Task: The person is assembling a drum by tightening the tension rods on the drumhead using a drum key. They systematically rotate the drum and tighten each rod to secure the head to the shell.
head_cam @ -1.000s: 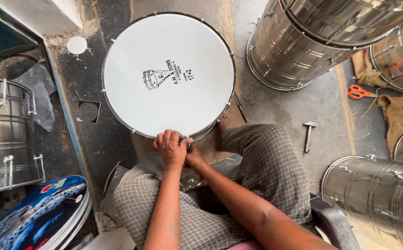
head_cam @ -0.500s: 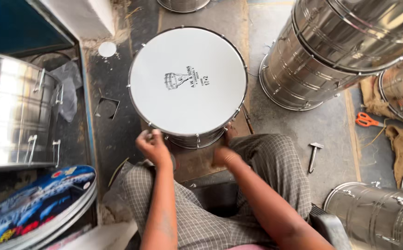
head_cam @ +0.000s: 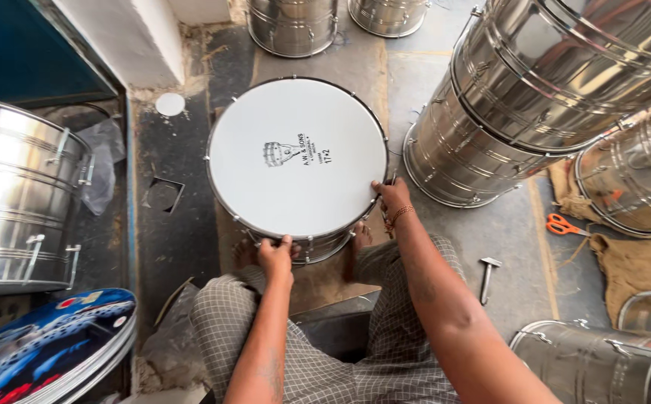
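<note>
**Operator:** As I look down from the head camera, nearest me are my knees in checked trousers (head_cam: 400, 359), just this side of the drum (head_cam: 303, 194). The drum stands on the floor, white head up, with my bare feet tucked against its near edge.

**Observer:** And your hands?

**Operator:** My left hand (head_cam: 277, 258) is at the drum's near rim, with the fingers curled over the metal hoop and closed on it. My right hand (head_cam: 391, 198) is on the drum's right rim, fingers bent narrow against the hoop. I cannot tell whether it pinches a small fitting there or only the hoop.

**Observer:** Which step do you make it?

**Operator:** I judge it to be work around the hoop, with the left hand steadying and the right attending to one spot on the rim. Any next move calls for a firm left grip, so the drum doesn't skid on the floor.

**Observer:** What's about it?

**Operator:** Right of the drum a small hammer (head_cam: 488, 277) lies near my knee. Beyond it are orange-handled scissors (head_cam: 565, 224) and brown sacking (head_cam: 640, 269). Big steel shells (head_cam: 490, 150) crowd the drum's right side, and another shell (head_cam: 19, 194) stands well to its left. Left of the drum and nearer me lie painted discs (head_cam: 49, 344). Past the drum's far left lies a small white disc (head_cam: 170, 104), and more shells (head_cam: 292, 26) stand beyond the far rim.
</note>
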